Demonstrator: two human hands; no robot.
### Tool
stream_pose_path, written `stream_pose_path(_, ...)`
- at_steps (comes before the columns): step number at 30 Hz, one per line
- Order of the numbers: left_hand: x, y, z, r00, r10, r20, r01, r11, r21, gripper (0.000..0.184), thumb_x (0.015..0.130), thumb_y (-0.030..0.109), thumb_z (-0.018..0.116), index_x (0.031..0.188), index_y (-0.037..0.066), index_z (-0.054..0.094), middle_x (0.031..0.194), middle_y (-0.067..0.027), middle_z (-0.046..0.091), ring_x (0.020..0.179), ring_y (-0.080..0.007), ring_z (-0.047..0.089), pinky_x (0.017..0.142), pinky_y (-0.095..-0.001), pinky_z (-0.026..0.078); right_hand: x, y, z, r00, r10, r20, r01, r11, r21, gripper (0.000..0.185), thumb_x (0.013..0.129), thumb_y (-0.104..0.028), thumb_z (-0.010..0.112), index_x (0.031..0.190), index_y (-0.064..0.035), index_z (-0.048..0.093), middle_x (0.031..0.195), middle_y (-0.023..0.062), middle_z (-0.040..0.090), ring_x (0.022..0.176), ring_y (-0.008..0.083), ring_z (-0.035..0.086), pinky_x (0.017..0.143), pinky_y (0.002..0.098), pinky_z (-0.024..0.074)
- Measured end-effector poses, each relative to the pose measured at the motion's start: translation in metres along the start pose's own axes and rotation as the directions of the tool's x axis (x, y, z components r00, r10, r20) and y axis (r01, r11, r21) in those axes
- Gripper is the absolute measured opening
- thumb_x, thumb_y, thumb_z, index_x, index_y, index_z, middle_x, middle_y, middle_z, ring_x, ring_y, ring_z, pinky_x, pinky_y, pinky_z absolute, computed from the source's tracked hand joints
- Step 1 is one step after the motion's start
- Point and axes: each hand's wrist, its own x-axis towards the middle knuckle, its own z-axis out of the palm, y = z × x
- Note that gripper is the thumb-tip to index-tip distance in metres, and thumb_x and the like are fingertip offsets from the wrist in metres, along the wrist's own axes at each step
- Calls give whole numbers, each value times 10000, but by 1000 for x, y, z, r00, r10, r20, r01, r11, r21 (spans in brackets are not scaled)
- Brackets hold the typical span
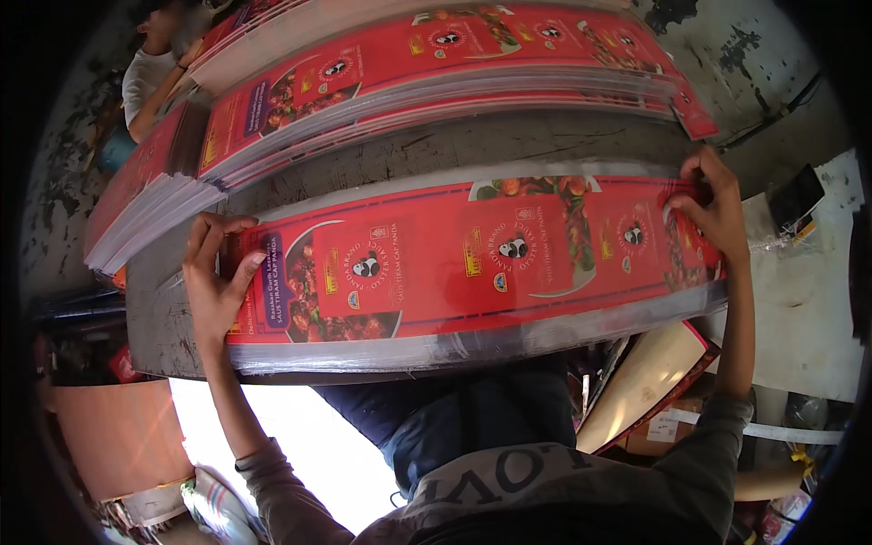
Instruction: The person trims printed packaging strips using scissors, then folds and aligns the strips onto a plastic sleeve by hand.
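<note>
In front of me, a long stack of red printed sheets point(436, 263) lies on a dark worktop point(154, 318). Its top sheet carries panda logos, lettering and food pictures, and clear plastic shows along the near side. My left hand point(218, 277) grips the left end, with the thumb on the top face and the fingers bent at the far left corner. At the right end, my right hand point(718, 204) holds the far corner, thumb on the print and fingers curled over the edge. Whether the hands hold one sheet or several cannot be seen.
More stacks of red printed sheets point(381, 73) stand across the far side of the worktop, and a shorter stack point(150, 200) sits at the left. A person point(150, 82) is at the far left. Rolled or bent board point(645, 381) and a cardboard box point(658, 431) are below right.
</note>
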Motion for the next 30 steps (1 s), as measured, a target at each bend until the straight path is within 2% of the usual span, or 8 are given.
stream_pose_path(4,3,2,-4,975,219,47,-223,969,107,448,638,357,691,915,23,580,842,-77,518,811,-223,520,695,-307,406,0,2,-2,999,10,36,-12,998,63,352,636,-172,703,764,-12,417,699,53,391,632,169,396,600,258,351)
stream_pose_path(7,4,2,-5,981,177,77,-183,980,83,459,630,367,692,918,27,580,852,-77,520,819,-222,520,697,-306,406,5,-5,-4,997,-55,58,49,994,94,311,676,-143,669,773,-13,404,698,54,380,646,167,386,626,260,353)
stream_pose_path(12,4,3,-5,988,112,110,-110,994,-27,477,657,352,687,925,-20,557,886,-105,498,833,-230,511,746,-311,405,5,-19,-2,998,37,56,-38,999,21,234,699,-99,643,768,1,443,712,69,421,668,177,437,640,270,365)
stream_pose_path(14,4,2,-4,981,171,87,-167,985,-52,461,654,331,697,918,-20,556,883,-102,498,827,-223,514,740,-307,406,5,-24,1,999,31,40,-32,999,14,216,702,-89,639,769,3,455,714,73,432,665,184,450,632,270,368)
stream_pose_path(19,8,-3,-5,981,150,122,-144,988,-62,445,646,305,708,913,-19,560,877,-101,499,816,-214,519,737,-299,409,4,-26,6,998,62,-23,-61,997,43,182,708,-60,629,765,10,470,701,80,441,637,192,463,593,259,374)
stream_pose_path(21,10,-5,-3,982,125,138,-112,989,-94,446,643,305,710,910,-20,561,874,-101,499,812,-212,519,737,-296,410,5,-25,6,997,-40,-65,40,999,-6,166,713,-42,623,750,15,472,695,79,443,617,175,455,569,246,370)
stream_pose_path(24,12,-5,-2,979,170,112,-159,981,-108,416,602,251,731,922,31,582,849,-74,522,795,-214,528,698,-306,427,4,-23,7,995,-37,-90,39,999,22,162,712,-39,625,739,18,476,694,81,446,612,166,452,557,241,366)
stream_pose_path(30,11,-9,0,980,197,38,-188,968,-168,355,603,212,737,819,15,536,823,-76,519,766,-208,527,691,-298,428,3,-25,7,992,-42,-123,47,998,39,154,723,-35,614,740,21,472,687,84,451,606,171,460,552,236,371)
